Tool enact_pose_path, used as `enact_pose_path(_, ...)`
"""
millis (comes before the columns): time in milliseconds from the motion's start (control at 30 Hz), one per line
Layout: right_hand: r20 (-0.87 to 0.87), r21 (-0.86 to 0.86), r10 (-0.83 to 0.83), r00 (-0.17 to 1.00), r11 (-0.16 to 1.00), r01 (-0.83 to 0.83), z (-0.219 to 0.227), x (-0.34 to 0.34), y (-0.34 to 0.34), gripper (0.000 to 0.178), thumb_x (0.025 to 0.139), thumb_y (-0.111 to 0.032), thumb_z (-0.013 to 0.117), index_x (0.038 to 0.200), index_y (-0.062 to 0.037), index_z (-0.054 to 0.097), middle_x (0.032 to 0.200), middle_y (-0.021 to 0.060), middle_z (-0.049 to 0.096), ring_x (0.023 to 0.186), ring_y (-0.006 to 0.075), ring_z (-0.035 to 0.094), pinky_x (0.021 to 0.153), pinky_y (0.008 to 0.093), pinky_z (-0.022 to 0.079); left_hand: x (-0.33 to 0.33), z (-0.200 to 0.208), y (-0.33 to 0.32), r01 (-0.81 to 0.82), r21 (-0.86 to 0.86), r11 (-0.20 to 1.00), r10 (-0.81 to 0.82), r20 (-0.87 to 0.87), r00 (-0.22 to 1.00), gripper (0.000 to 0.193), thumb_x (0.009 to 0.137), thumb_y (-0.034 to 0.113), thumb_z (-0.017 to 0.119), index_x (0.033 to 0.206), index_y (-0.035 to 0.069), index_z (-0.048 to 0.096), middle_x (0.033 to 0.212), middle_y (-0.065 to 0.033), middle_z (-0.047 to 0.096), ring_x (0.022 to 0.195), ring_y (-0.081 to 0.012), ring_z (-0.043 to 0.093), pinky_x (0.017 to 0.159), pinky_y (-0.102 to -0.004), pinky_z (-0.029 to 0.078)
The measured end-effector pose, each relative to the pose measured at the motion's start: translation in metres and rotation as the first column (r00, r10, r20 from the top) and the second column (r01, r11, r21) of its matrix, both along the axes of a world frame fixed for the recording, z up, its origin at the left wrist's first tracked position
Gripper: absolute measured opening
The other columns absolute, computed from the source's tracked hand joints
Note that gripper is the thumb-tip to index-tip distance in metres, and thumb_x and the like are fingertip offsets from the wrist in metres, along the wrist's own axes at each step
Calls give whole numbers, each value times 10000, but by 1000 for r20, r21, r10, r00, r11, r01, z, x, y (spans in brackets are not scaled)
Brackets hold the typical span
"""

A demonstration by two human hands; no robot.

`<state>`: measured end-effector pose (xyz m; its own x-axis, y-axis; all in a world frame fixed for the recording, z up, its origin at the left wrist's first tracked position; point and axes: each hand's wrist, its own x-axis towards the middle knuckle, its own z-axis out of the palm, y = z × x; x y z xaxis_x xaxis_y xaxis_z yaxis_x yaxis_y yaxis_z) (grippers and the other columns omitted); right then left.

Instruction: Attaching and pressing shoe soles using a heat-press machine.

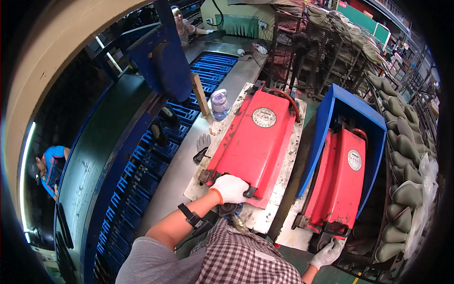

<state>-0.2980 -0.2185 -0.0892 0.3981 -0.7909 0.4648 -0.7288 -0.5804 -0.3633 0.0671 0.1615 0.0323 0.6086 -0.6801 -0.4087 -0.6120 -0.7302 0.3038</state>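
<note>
Two long red machine covers stand side by side on light, stained metal bases. My left hand (231,189), in a white glove, is closed over the front edge of the left red cover (253,142), beside a black corner bracket (249,191); its fingertips are partly hidden. Below that hand sits a dark round part (229,208). The right red cover (335,177) stands inside a blue hood (318,137). At its front end, my right hand (326,253), also white-gloved, is closed beside a dark round part (323,240). What its fingers grip cannot be made out.
A clear bottle with a pale lid (219,104) and a grey glove (203,142) lie left of the first cover. Beyond them is a blue slatted conveyor (130,203). Racks of grey-green shoe-shaped pieces (402,189) line the right. Two people (51,165) are across the machine.
</note>
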Motion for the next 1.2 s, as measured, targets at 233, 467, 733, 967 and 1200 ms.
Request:
enact_pose_path(233, -57, -26, 22, 998, 999, -24, -3, -7, -2, 242, 962, -126, 614, 1122, 6, 739, 1095, 168, 725, 1066, 367, 663, 969, 462, 504, -3, 0, 2, 0, 4, 1000, 0, -9, 1000, 397, 822, 495, 725, 888, 104, 762, 837, -179, 745, 802, -373, 748, 742, -480, 598)
enact_pose_path(467, -64, -3, 51, 997, 999, -51, 2, -3, -3, 277, 979, -141, 584, 1148, 11, 742, 1118, 169, 730, 1070, 366, 671, 981, 456, 507, -3, -1, 3, -15, -65, 998, 16, 9, 1000, 347, 814, 468, 723, 851, 124, 760, 797, -168, 734, 769, -370, 742, 707, -491, 589)
enact_pose_path(733, -94, 18, 23, 995, 1000, -22, 8, 2, -2, 309, 1009, -187, 579, 1185, 18, 729, 1158, 185, 724, 1105, 375, 665, 998, 460, 500, 1, 2, 0, -13, -23, 1000, 13, -4, 1000, 344, 834, 467, 699, 885, 133, 763, 834, -174, 744, 807, -377, 747, 739, -493, 596)
enact_pose_path(967, -41, 12, 44, 998, 999, -44, 9, -4, 2, 283, 973, -182, 604, 1140, -2, 744, 1125, 172, 728, 1099, 381, 652, 1016, 474, 484, -6, 1, 2, 1, -32, 999, 0, 15, 1000, 370, 830, 483, 706, 879, 120, 761, 805, -178, 736, 783, -376, 746, 734, -488, 595)
enact_pose_path(1200, -47, -31, 20, 999, 999, -21, 18, 6, 8, 271, 971, -197, 620, 1117, -18, 760, 1094, 170, 735, 1056, 377, 657, 977, 478, 496, -2, 5, 0, 13, -28, 1000, -12, 6, 1000, 398, 814, 487, 716, 892, 100, 765, 851, -189, 746, 831, -367, 751, 756, -489, 598)
